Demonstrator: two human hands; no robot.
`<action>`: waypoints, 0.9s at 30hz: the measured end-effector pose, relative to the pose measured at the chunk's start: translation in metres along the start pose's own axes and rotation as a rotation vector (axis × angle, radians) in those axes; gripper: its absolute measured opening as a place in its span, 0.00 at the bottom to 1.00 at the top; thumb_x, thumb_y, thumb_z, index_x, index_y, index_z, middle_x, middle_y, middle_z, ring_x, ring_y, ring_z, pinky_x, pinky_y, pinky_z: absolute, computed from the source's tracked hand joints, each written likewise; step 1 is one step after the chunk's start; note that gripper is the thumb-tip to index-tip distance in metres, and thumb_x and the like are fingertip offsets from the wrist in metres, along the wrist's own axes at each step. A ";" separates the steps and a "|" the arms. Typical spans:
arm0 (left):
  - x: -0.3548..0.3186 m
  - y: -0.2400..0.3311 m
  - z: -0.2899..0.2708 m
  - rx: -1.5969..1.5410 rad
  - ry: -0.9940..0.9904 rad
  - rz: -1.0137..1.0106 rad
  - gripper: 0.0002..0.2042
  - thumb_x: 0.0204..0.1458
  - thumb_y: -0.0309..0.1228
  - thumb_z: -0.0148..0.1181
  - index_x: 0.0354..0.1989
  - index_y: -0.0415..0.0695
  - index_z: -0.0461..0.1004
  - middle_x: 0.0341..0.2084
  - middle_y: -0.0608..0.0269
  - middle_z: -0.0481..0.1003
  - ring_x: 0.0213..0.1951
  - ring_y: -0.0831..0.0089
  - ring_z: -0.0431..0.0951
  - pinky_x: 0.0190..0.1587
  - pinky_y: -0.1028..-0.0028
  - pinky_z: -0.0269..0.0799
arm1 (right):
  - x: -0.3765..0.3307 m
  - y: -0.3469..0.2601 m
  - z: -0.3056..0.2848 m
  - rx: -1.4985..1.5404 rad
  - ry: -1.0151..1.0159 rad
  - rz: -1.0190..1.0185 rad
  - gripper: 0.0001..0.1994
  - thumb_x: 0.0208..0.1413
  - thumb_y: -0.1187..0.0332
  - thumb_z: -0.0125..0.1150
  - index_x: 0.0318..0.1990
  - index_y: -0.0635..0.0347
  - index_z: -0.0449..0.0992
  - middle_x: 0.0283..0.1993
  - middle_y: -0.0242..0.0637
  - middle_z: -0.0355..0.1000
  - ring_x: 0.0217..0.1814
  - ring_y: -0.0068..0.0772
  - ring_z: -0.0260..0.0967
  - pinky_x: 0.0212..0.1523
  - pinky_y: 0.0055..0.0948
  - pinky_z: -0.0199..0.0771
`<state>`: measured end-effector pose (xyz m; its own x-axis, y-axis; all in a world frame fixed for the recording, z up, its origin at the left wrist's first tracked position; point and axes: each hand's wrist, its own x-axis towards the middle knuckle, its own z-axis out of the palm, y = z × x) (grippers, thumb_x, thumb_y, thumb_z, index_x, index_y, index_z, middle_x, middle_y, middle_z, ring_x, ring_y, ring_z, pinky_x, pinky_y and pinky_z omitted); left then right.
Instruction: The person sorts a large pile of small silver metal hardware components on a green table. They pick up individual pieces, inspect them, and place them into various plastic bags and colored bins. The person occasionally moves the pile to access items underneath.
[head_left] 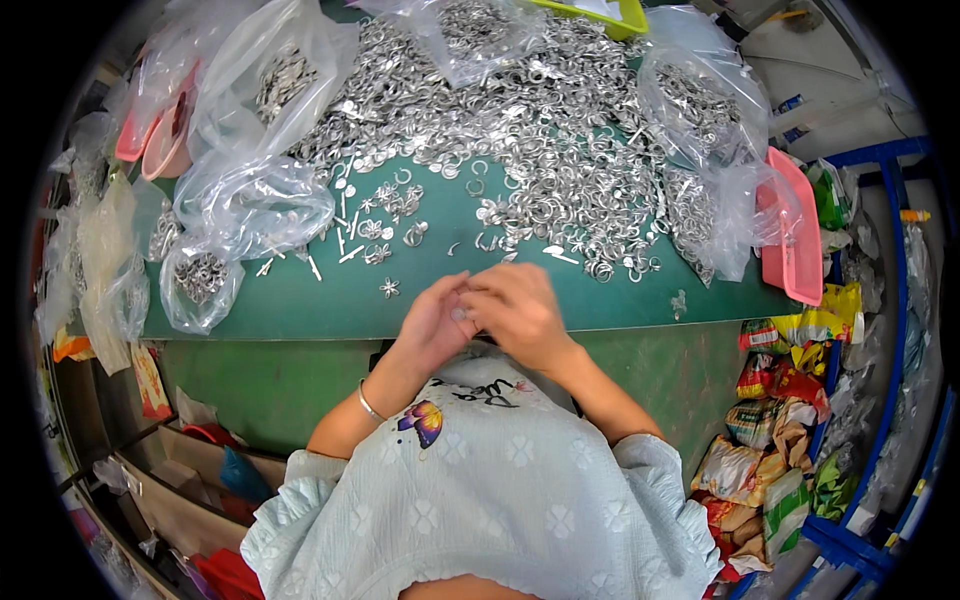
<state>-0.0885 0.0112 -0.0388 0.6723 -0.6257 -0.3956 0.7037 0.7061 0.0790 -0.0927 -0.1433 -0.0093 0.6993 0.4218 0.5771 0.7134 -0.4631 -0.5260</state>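
1. Close handwork here: the left hand [432, 322], fingers loosely curled, cups a small silvery disc [459, 314] at the table's [640, 305] near edge.
2. The right hand [522, 308] blurs over it — cannot tell what its fingers hold. Probably needs a steady palm, fine pinch.
3. Count: one disc, one lone flower piece [389, 288]; the heap [480, 110] — uncountable.

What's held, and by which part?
A small round silvery piece rests in the left hand; its gripped part, and what the blurred right hand holds, can't be told.

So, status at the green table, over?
Left grip palm-up, small round silvery piece on it. Right grip alongside, blurred. Loose silvery metal pieces beyond; nothing visibly blocking.
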 end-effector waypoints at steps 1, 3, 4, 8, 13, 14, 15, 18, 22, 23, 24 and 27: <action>0.005 -0.006 0.007 0.101 0.230 0.009 0.08 0.56 0.28 0.46 0.38 0.36 0.66 0.28 0.60 0.71 0.25 0.79 0.68 0.26 0.80 0.66 | -0.019 0.012 -0.007 -0.204 0.147 0.065 0.07 0.42 0.71 0.58 0.31 0.59 0.75 0.41 0.40 0.69 0.45 0.41 0.66 0.47 0.38 0.60; 0.004 -0.002 0.001 0.085 0.016 -0.089 0.09 0.56 0.28 0.45 0.42 0.36 0.64 0.25 0.63 0.68 0.21 0.83 0.62 0.20 0.84 0.59 | -0.035 0.027 -0.033 -0.498 0.334 0.546 0.22 0.47 0.61 0.59 0.49 0.62 0.68 0.56 0.53 0.56 0.60 0.54 0.48 0.57 0.48 0.46; 0.002 -0.002 -0.001 0.077 -0.089 -0.139 0.10 0.57 0.28 0.44 0.44 0.36 0.63 0.23 0.64 0.67 0.19 0.85 0.59 0.17 0.86 0.56 | -0.041 0.039 -0.043 -0.700 0.294 0.679 0.29 0.48 0.58 0.59 0.56 0.62 0.59 0.60 0.56 0.48 0.63 0.60 0.40 0.59 0.55 0.40; 0.001 -0.012 0.009 0.228 0.112 -0.158 0.12 0.57 0.25 0.45 0.48 0.36 0.61 0.26 0.65 0.65 0.17 0.88 0.53 0.14 0.88 0.47 | -0.055 0.064 -0.026 -0.666 0.173 0.802 0.36 0.45 0.52 0.62 0.58 0.63 0.57 0.60 0.65 0.43 0.64 0.68 0.34 0.57 0.61 0.37; -0.004 -0.021 0.011 0.296 0.120 -0.154 0.14 0.50 0.17 0.44 0.46 0.36 0.63 0.30 0.63 0.65 0.17 0.86 0.54 0.16 0.86 0.49 | -0.019 0.054 0.011 -0.462 0.241 0.734 0.34 0.41 0.59 0.65 0.55 0.60 0.58 0.63 0.61 0.39 0.66 0.65 0.32 0.53 0.64 0.40; -0.006 -0.022 0.008 0.276 0.113 -0.151 0.15 0.48 0.16 0.43 0.46 0.36 0.63 0.30 0.63 0.65 0.18 0.85 0.55 0.16 0.86 0.49 | -0.013 0.053 0.016 -0.449 0.267 0.733 0.32 0.42 0.61 0.63 0.54 0.62 0.59 0.63 0.61 0.39 0.66 0.64 0.31 0.53 0.65 0.39; -0.007 -0.022 0.005 0.256 0.105 -0.147 0.16 0.46 0.15 0.42 0.45 0.36 0.64 0.29 0.63 0.65 0.18 0.84 0.55 0.17 0.85 0.50 | -0.010 0.057 0.021 -0.395 0.240 0.689 0.31 0.42 0.61 0.62 0.54 0.62 0.59 0.63 0.60 0.41 0.67 0.62 0.32 0.54 0.65 0.37; -0.010 -0.024 0.002 0.209 0.103 -0.162 0.17 0.42 0.13 0.41 0.43 0.36 0.65 0.29 0.63 0.65 0.18 0.83 0.56 0.18 0.85 0.51 | -0.003 0.062 0.035 -0.308 0.179 0.575 0.28 0.42 0.63 0.61 0.52 0.62 0.61 0.62 0.57 0.46 0.67 0.56 0.36 0.57 0.64 0.32; -0.013 -0.026 0.009 0.252 0.129 -0.134 0.16 0.42 0.14 0.41 0.41 0.37 0.66 0.25 0.64 0.64 0.18 0.83 0.56 0.18 0.86 0.51 | 0.021 0.054 0.055 -0.311 0.151 0.447 0.25 0.43 0.65 0.60 0.50 0.65 0.63 0.61 0.54 0.50 0.67 0.52 0.39 0.59 0.61 0.33; -0.015 -0.026 0.008 0.266 0.105 -0.137 0.15 0.42 0.15 0.41 0.40 0.38 0.67 0.24 0.65 0.64 0.18 0.83 0.56 0.17 0.86 0.51 | 0.027 0.054 0.060 -0.292 0.141 0.408 0.24 0.44 0.66 0.59 0.49 0.65 0.63 0.60 0.53 0.51 0.67 0.52 0.40 0.59 0.60 0.34; -0.014 -0.027 0.008 0.280 0.077 -0.137 0.14 0.42 0.15 0.42 0.39 0.38 0.67 0.24 0.66 0.63 0.18 0.84 0.56 0.17 0.86 0.51 | 0.034 0.057 0.064 -0.262 0.132 0.359 0.23 0.44 0.67 0.59 0.49 0.66 0.63 0.60 0.53 0.52 0.66 0.51 0.41 0.59 0.59 0.35; -0.014 -0.030 0.009 0.320 0.099 -0.163 0.12 0.42 0.16 0.41 0.36 0.38 0.68 0.23 0.65 0.63 0.20 0.82 0.56 0.18 0.85 0.52 | 0.059 0.069 0.073 -0.158 0.111 0.207 0.18 0.47 0.70 0.56 0.47 0.63 0.66 0.57 0.48 0.57 0.64 0.46 0.47 0.61 0.52 0.39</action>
<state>-0.1166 -0.0041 -0.0272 0.5309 -0.6756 -0.5116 0.8465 0.4507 0.2833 0.0008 -0.0931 -0.0573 0.8142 0.2217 0.5366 0.5335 -0.6502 -0.5409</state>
